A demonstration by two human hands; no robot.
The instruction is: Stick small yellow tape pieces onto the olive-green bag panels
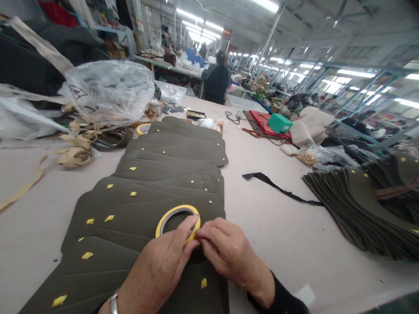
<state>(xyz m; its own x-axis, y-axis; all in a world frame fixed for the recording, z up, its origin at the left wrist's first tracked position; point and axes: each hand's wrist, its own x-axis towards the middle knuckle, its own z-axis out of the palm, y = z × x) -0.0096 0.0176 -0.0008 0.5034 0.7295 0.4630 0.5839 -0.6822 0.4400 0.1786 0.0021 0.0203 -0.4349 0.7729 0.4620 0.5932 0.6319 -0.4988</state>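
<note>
My left hand [160, 261] grips a roll of yellow tape [163, 220], thumb on its near right rim. The fingertips of my right hand [229, 248] are pinched together at the roll's right edge; whatever lies between them is too small to make out. Beneath both hands spread overlapping dark olive fabric panels [147, 209], fanned in a long row. Small yellow tape pieces [87, 255] are stuck on many of them, and little metal studs show on the farther ones. One tape piece [204, 283] sits on the panel just below my right hand.
A bundle of olive panels [353, 205] lies at right, near a black strip [281, 189]. At left are a plastic bag [108, 89] and coiled tan strips [75, 155]. Another tape roll [143, 129] rests behind the panels. A green box [279, 123] and a person [216, 83] are farther back.
</note>
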